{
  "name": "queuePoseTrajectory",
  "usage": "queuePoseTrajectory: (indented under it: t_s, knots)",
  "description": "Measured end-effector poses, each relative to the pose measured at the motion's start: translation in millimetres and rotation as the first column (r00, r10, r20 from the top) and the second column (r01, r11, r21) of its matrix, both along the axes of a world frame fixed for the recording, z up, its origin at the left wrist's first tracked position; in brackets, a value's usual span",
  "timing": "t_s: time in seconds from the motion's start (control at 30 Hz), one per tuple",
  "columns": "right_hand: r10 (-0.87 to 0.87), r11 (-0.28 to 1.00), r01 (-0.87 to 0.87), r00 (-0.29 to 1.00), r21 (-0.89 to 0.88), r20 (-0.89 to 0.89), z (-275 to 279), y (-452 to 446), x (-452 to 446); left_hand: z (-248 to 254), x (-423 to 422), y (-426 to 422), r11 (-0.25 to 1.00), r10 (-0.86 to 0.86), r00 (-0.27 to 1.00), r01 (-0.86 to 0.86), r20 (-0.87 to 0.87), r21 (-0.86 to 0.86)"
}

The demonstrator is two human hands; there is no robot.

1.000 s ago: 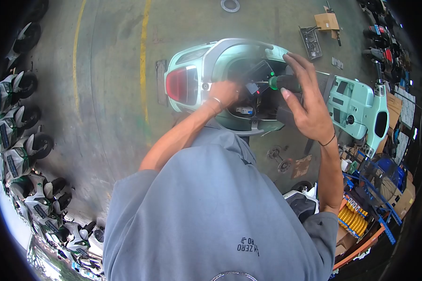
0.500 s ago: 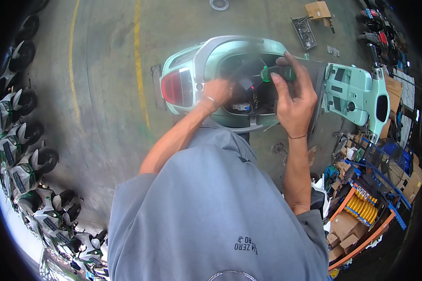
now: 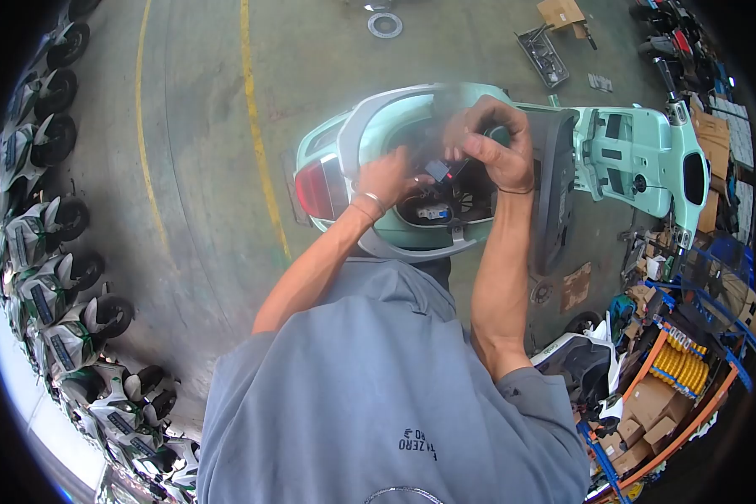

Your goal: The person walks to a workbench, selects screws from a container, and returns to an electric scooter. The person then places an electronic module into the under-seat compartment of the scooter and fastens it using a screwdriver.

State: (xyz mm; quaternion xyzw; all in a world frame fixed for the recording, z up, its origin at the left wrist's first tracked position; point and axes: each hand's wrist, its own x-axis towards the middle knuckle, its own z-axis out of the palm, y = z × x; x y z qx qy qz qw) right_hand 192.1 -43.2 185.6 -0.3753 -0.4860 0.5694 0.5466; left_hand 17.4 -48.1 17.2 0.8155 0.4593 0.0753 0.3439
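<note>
A mint-green scooter body [image 3: 479, 90] lies before me, its open under-seat compartment showing dark inside. My right hand [image 3: 502, 147] is closed around a screwdriver with a green handle [image 3: 498, 134]; the hand hides most of the tool, and its tip is blurred. Over the compartment's rear side reaches my left hand [image 3: 385, 178], fingers curled and partly smeared, so what they grip is unclear. Close to its thumb is a small grey box [image 3: 437, 170] with a red light beside it. A white-and-blue part [image 3: 433, 212] sits lower in the compartment.
The scooter's front section [image 3: 626, 160] extends right, beyond a dark panel [image 3: 554, 185]. On the floor lie a metal tool tray [image 3: 543, 59], a cardboard box [image 3: 561, 13] and a ring-shaped part [image 3: 385, 25]. Parked motorbikes [image 3: 59, 269] line the left; an orange-framed rack [image 3: 626, 365] holds boxes.
My right hand has moved left and turned down over the compartment with the screwdriver. My left hand stays at the rear side of the opening. The whole view has shifted slightly.
</note>
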Motion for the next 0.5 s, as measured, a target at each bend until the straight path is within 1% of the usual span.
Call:
queuePoseTrajectory:
  t_s: [0.03,0.07,0.1,0.13,0.17,0.23,0.3,0.37,0.4,0.47,0.5]
  knots:
    - [0.009,1.0,-0.009,1.0,-0.021,-0.009,-0.5,0.6,0.2,-0.5,4.3,3.5,1.0,-0.015,1.0,0.015,-0.016,0.002]
    - [-0.007,1.0,0.007,1.0,-0.02,-0.025,-1.8,6.9,-1.9,-5.0,9.6,6.5,0.995,-0.094,0.995,0.095,-0.041,0.035]
    - [-0.007,0.983,0.003,1.0,0.184,0.017,-4.7,15.0,-3.8,-9.8,14.7,8.7,0.982,-0.175,0.982,0.18,-0.068,0.063]
    - [-0.022,0.959,0.012,0.999,0.283,0.034,-7.8,15.5,-0.5,-20.0,17.9,8.0,0.981,-0.184,0.983,0.185,-0.022,0.064]
    - [-0.042,0.925,0.021,0.998,0.379,0.047,-10.9,15.9,2.8,-24.6,15.3,10.2,0.977,-0.205,0.978,0.207,-0.037,0.06]
    - [0.174,0.961,-0.163,0.984,0.224,-0.028,-14.4,8.4,9.9,-33.3,4.0,20.7,0.976,-0.197,0.974,0.205,0.11,-0.075]
    - [0.19,0.962,-0.179,0.981,0.207,-0.032,-17.6,3.6,10.5,-43.9,1.5,20.4,0.972,-0.189,0.966,0.21,0.178,-0.106]
    - [0.093,0.97,-0.077,0.994,0.229,-0.057,-16.0,0.0,6.8,-58.7,2.2,16.8,0.974,-0.224,0.962,0.226,0.156,0.007]
    - [0.078,0.975,-0.061,0.994,0.215,-0.071,-17.5,-0.5,7.8,-67.4,2.0,14.2,0.97,-0.24,0.959,0.232,0.149,0.068]
    - [-0.122,0.954,0.093,0.989,0.285,0.083,-23.6,-2.5,5.7,-81.2,-2.5,10.4,0.957,-0.263,0.954,0.239,0.142,0.167]
    - [-0.122,0.958,0.098,0.99,0.27,0.072,-27.3,-3.6,-2.3,-86.1,-4.9,9.4,0.95,-0.27,0.952,0.239,0.147,0.199]
